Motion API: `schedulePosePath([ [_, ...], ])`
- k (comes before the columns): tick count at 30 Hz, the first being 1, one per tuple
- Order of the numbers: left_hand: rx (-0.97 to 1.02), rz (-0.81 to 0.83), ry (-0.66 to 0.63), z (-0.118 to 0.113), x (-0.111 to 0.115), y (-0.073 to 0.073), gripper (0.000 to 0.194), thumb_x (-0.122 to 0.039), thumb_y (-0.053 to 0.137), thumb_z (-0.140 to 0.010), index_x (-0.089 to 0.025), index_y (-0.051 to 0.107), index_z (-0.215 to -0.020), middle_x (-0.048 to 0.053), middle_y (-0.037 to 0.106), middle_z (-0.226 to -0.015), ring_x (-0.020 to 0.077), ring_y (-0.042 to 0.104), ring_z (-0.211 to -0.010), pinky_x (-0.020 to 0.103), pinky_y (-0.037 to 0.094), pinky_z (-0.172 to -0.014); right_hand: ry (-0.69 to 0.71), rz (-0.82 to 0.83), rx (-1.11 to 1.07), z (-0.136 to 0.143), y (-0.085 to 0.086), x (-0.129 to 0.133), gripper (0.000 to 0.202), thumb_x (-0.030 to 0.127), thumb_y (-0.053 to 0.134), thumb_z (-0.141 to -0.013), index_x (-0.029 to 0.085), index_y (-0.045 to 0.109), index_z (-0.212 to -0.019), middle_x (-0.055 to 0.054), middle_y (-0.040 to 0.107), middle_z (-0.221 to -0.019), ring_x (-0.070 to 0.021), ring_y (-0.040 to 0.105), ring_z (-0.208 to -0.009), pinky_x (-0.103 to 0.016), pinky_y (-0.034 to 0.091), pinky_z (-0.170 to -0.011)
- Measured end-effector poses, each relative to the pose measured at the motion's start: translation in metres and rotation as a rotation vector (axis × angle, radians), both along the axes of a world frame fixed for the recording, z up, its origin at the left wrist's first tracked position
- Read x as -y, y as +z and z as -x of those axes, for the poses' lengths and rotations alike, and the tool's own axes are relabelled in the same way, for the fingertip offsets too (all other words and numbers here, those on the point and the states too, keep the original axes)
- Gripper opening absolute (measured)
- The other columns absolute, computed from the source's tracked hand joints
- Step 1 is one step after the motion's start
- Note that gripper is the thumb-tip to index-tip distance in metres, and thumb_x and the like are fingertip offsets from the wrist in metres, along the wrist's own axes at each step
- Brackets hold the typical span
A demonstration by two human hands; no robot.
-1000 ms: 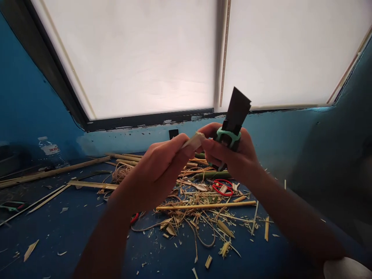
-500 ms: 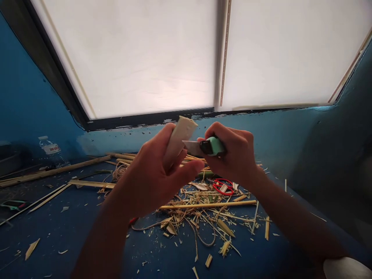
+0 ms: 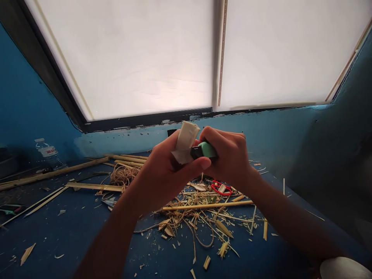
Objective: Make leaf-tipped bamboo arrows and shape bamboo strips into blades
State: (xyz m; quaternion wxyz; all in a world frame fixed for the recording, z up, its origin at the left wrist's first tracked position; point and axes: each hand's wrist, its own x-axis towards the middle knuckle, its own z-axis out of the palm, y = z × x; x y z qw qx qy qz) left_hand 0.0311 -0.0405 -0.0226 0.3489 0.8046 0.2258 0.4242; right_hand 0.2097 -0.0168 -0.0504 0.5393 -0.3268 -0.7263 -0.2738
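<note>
My left hand [image 3: 164, 170] is wrapped round a pale, flat piece of bamboo [image 3: 188, 135], which stands up above the fingers, tilted slightly right. In my right hand [image 3: 226, 155] is a utility knife [image 3: 205, 150] with a green and black handle. Its blade [image 3: 182, 156] points left and lies across the lower part of the bamboo, close to the left palm. The left thumb reaches under the knife's front end. My hands meet in mid-air above the table, and the bamboo's lower end is hidden.
Bamboo shavings and scraps [image 3: 200, 201] litter the blue table [image 3: 95, 240]. A twine bundle [image 3: 124, 174], a red loop [image 3: 221, 188], a thin stick [image 3: 209, 205] and long bamboo strips [image 3: 58, 171] lie there too. A plastic bottle [image 3: 49, 153] stands at the far left, near the wall below the window.
The knife has moved left and slightly down, its blade now across the bamboo's lower part. Both hands have drawn closer together, and the bamboo sits a little further right and more upright.
</note>
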Motion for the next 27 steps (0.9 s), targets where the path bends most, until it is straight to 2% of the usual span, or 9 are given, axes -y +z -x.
schedulePosePath([
  [8, 0.055, -0.034, 0.020, -0.006, -0.010, -0.006, 0.014, -0.032, 0.069, -0.092, -0.025, 0.058, -0.093, -0.008, 0.043, -0.058, 0.0033, 0.039, -0.045, 0.014, 0.033, -0.039, -0.142, -0.036, -0.039, -0.001, -0.001, -0.001, 0.025, 0.039, 0.058, -0.090, 0.023, 0.048, -0.074, 0.005, 0.052, -0.059, -0.0103, 0.037, -0.050, -0.029, 0.026, -0.053],
  [14, 0.120, -0.021, 0.074, -0.014, -0.019, -0.014, 0.018, -0.035, 0.070, -0.091, -0.023, 0.056, -0.090, -0.010, 0.045, -0.052, 0.0029, 0.038, -0.037, 0.016, 0.034, -0.036, -0.269, -0.092, -0.044, -0.003, 0.001, -0.006, 0.022, 0.035, 0.061, -0.086, 0.023, 0.049, -0.072, 0.006, 0.052, -0.057, -0.0104, 0.039, -0.049, -0.029, 0.025, -0.054],
  [17, 0.164, 0.076, 0.027, -0.022, -0.022, -0.020, 0.026, -0.044, 0.069, -0.091, -0.023, 0.054, -0.088, -0.011, 0.040, -0.048, 0.0045, 0.036, -0.033, 0.017, 0.032, -0.031, -0.311, -0.091, -0.046, -0.006, 0.002, -0.009, 0.023, 0.037, 0.061, -0.085, 0.022, 0.049, -0.070, 0.006, 0.050, -0.055, -0.0105, 0.041, -0.049, -0.029, 0.024, -0.055],
  [20, 0.235, 0.196, -0.027, -0.032, -0.025, -0.025, 0.040, -0.052, 0.067, -0.089, -0.022, 0.047, -0.075, -0.011, 0.032, -0.044, 0.0045, 0.030, -0.031, 0.018, 0.028, -0.028, -0.328, -0.080, -0.037, -0.010, 0.002, -0.012, 0.024, 0.041, 0.061, -0.083, 0.022, 0.051, -0.072, 0.005, 0.051, -0.055, -0.0109, 0.044, -0.050, -0.029, 0.023, -0.055],
  [23, 0.267, 0.197, 0.064, -0.038, -0.030, -0.029, 0.053, -0.058, 0.070, -0.085, -0.020, 0.040, -0.063, -0.010, 0.030, -0.044, 0.0030, 0.027, -0.033, 0.017, 0.025, -0.029, -0.373, -0.011, -0.011, -0.012, 0.002, -0.015, 0.020, 0.039, 0.062, -0.081, 0.023, 0.053, -0.075, 0.005, 0.054, -0.056, -0.0115, 0.046, -0.050, -0.029, 0.019, -0.053],
  [27, 0.248, 0.163, 0.151, -0.038, -0.037, -0.030, 0.056, -0.061, 0.072, -0.081, -0.019, 0.040, -0.063, -0.010, 0.029, -0.045, 0.0020, 0.025, -0.035, 0.018, 0.022, -0.031, -0.465, 0.050, 0.009, -0.010, -0.001, -0.020, 0.015, 0.035, 0.059, -0.081, 0.023, 0.053, -0.076, 0.004, 0.056, -0.057, -0.0124, 0.045, -0.048, -0.030, 0.014, -0.052],
])
